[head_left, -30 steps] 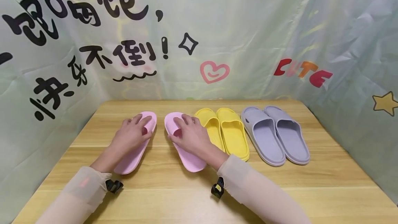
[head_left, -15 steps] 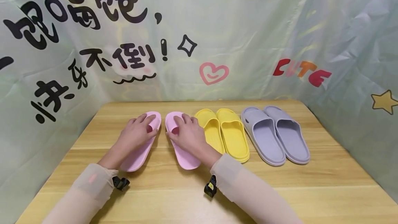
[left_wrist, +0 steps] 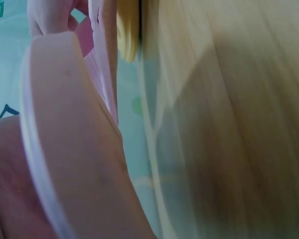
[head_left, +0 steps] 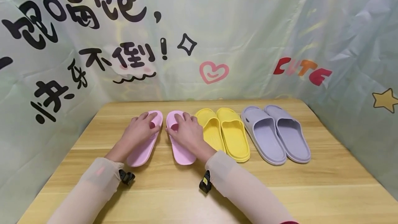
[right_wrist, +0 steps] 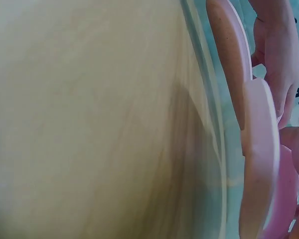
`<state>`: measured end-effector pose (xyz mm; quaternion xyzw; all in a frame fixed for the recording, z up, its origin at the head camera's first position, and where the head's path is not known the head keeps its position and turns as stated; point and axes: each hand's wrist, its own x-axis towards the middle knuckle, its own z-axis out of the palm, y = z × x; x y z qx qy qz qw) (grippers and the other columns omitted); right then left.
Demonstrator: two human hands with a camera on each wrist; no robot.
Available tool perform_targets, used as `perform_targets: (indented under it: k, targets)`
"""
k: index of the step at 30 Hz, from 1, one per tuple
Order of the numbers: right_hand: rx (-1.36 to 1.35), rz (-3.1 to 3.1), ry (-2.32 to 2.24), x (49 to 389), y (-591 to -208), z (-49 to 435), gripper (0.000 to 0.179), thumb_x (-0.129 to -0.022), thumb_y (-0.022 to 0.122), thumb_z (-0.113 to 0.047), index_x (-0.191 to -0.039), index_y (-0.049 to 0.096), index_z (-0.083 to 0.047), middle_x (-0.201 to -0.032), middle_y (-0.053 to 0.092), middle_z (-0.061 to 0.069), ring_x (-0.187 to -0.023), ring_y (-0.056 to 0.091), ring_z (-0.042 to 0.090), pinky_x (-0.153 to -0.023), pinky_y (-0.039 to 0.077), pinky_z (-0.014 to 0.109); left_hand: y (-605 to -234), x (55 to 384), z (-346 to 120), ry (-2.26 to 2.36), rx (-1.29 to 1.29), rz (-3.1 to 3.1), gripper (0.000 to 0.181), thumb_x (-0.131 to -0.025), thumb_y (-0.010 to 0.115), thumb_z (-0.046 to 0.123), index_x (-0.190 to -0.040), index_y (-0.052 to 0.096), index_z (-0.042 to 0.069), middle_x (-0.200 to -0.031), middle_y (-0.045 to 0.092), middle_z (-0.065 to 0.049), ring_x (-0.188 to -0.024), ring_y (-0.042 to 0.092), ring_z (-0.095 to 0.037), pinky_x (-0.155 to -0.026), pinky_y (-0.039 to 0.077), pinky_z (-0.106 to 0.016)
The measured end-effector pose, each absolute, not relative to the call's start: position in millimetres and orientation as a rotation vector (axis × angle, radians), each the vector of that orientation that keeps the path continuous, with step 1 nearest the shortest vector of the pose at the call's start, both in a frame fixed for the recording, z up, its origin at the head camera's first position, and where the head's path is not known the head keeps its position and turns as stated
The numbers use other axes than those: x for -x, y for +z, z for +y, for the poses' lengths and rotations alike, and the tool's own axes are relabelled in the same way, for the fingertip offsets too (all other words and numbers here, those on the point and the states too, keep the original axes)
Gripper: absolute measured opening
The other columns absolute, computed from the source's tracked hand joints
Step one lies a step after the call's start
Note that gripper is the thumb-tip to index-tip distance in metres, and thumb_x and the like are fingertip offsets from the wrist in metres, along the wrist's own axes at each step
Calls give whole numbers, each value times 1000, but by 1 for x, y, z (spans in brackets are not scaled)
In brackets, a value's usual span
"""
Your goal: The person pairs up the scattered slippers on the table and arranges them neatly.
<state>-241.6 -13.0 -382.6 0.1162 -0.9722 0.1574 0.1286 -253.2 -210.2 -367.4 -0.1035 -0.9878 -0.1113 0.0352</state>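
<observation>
My left hand (head_left: 136, 132) grips one pink slipper (head_left: 140, 155) across its strap, the thumb at the inner side. The other pink slipper (head_left: 182, 155) is held the same way by my right hand (head_left: 188, 132). Their toes point to the back, with a narrow gap between them. In the left wrist view, the side of the left slipper (left_wrist: 74, 129) stands apart from the tabletop, with backdrop showing between. A similar gap shows below the right slipper (right_wrist: 259, 164) in the right wrist view. Each strap is largely covered by the hand on it.
Just right of my right hand lies a pair of yellow slippers (head_left: 238, 144), partly hidden by it. A pair of lilac-grey slippers (head_left: 269, 148) stands farther right. A printed cloth backdrop (head_left: 248, 27) rises behind and beside the wooden table (head_left: 161, 196).
Both pink slippers have come closer together: the left one moved right, and the heels swung inward, so they stand straighter. My hands kept hold throughout. The yellow and lilac-grey pairs stayed put.
</observation>
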Motion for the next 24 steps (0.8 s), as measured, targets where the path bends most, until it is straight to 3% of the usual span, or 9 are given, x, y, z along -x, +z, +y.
perform_targets:
  k: [7,16,24]
  targets:
    - [-320,-2853,436,249,-386,-19,70,-88,55,-68,-141,52,-23,-142,48,11,-117,51,36,-80,52,51,-372,265,-210,-364,322,-3038,64,-97,52,42,-150,38,10,-149,33,-29,-135,31,-50,-107,25,-64]
    - [-258,-2884,394,253,-391,-29,69,-86,55,-69,-138,54,-24,-136,51,7,-113,52,32,-75,53,50,-376,273,-208,-408,240,-3089,65,-97,53,44,-152,35,14,-151,30,-29,-125,35,-60,-95,34,-71]
    - [-213,-2894,363,256,-396,-33,66,-87,56,-67,-135,55,-22,-133,53,8,-114,52,34,-79,52,51,-385,279,-204,-380,259,-3112,67,-97,52,47,-153,34,14,-152,28,-30,-127,33,-60,-96,33,-72]
